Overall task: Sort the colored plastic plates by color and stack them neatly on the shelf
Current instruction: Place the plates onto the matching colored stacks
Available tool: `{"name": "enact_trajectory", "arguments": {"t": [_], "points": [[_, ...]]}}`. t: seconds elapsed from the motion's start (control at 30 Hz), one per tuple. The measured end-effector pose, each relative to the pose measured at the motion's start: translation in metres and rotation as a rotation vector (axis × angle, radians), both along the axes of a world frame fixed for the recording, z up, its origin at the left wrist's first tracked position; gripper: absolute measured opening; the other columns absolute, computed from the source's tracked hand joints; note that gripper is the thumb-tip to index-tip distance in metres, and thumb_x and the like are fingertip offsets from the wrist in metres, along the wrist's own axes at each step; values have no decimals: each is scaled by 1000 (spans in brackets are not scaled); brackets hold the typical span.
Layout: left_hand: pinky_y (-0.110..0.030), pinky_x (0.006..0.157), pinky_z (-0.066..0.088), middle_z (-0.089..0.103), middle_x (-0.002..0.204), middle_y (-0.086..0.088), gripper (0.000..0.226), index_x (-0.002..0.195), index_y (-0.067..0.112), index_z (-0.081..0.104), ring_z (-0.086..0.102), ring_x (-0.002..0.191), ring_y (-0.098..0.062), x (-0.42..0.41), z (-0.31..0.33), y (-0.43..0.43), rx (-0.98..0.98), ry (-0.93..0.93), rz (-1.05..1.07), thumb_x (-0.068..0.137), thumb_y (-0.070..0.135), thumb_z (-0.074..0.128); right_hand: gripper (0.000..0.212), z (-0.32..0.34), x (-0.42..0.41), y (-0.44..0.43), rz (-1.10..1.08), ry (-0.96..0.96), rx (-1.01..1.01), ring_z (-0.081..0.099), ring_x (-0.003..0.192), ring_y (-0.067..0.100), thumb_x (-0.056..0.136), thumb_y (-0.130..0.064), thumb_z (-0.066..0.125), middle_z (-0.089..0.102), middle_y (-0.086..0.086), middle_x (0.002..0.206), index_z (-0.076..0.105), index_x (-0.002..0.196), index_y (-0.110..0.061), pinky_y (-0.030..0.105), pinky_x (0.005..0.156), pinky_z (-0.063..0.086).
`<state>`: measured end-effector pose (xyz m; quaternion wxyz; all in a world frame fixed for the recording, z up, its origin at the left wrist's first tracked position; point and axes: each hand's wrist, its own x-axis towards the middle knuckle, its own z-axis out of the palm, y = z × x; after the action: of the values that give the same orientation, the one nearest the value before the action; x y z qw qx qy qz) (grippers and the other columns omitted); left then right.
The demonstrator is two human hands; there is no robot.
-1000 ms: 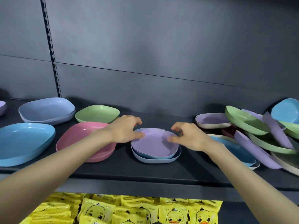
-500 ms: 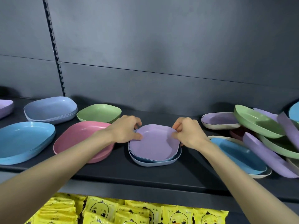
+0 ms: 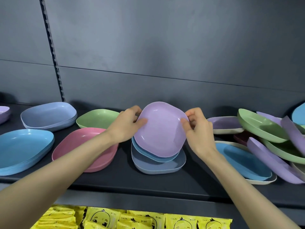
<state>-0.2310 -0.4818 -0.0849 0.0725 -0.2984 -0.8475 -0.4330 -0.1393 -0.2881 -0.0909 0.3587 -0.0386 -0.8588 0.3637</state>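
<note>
Gripping the purple plate (image 3: 160, 129) at mid-shelf, you have your left hand (image 3: 127, 126) on its 9 o'clock rim and your right hand (image 3: 198, 134) on its 3 o'clock rim, each thumb on the inner face and the other fingers curled behind. The plate tilts its face toward you, far edge raised. Its near edge overlaps a blue plate (image 3: 153, 154) that sits in a grey-blue plate (image 3: 158, 166) on the shelf (image 3: 115, 180); you cannot tell whether they touch. At 9 o'clock from the plate sits a pink stack (image 3: 79, 146), and beyond it a blue stack (image 3: 23, 149). At 10 o'clock are a green plate (image 3: 97, 118) and a lavender-blue stack (image 3: 49, 116). At 3 o'clock a loose pile (image 3: 262, 126) of purple, green and blue plates leans together. Below the shelf at 6 o'clock lie yellow packets (image 3: 132, 219).
</note>
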Motion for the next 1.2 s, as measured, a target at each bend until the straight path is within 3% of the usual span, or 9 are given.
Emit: {"name": "enact_trajectory", "arguments": {"t": [0.1,0.17,0.27,0.37,0.53,0.63,0.73,1.0,1.2], "points": [[-35,68,49,71,81,-5,12,92,12,49,62,73,-26,10,5,-1,123,65,40,90,19,59,5,1,3,-3,78,19,-38,53,71,6,94,-19,51,60,-10,82,49,96,-23,12,59,40],[-28,66,48,69,82,1,17,92,17,47,63,73,-19,18,6,-5,175,102,80,88,21,63,8,3,4,-5,143,-16,-88,56,72,7,90,-21,59,62,-11,83,52,93,-24,12,57,43],[-18,59,48,67,79,7,26,92,17,48,63,68,-12,30,7,-16,227,65,112,82,22,71,14,8,5,-11,171,-17,-143,59,71,15,85,-18,66,64,-9,77,57,81,-28,29,59,50],[-26,65,53,70,84,5,37,97,13,54,66,72,-14,44,10,-31,291,-19,126,72,24,80,19,12,7,-19,170,19,-167,57,68,14,85,-15,64,64,-9,74,56,75,-28,27,60,48],[-27,69,55,70,91,8,37,100,16,59,68,80,-10,56,14,-76,300,-5,253,72,27,79,13,17,3,-41,204,17,-200,56,67,18,88,-17,60,63,-3,75,53,81,-26,38,62,54],[-31,73,54,69,92,7,31,100,16,60,67,85,-12,57,14,-111,303,19,360,75,23,77,8,22,0,-64,247,34,-202,54,70,14,90,-14,55,60,-5,80,52,89,-21,30,61,51],[-32,70,53,69,87,5,26,97,18,60,65,83,-18,58,14,-146,285,73,446,76,19,76,5,25,-3,-91,283,50,-207,52,71,8,91,-12,52,58,-7,82,51,94,-16,9,54,41],[-16,57,46,62,77,12,24,90,14,56,61,72,-12,53,20,-253,275,154,520,77,16,75,11,26,-19,-188,297,94,-219,54,75,7,91,-12,56,59,-8,84,49,95,-19,8,57,41],[-39,70,53,64,82,3,33,103,8,57,63,83,-25,34,21,-336,265,146,484,76,12,75,15,19,-31,-269,261,100,-278,55,72,11,88,-11,59,61,-3,83,50,96,-20,11,57,42]]}}
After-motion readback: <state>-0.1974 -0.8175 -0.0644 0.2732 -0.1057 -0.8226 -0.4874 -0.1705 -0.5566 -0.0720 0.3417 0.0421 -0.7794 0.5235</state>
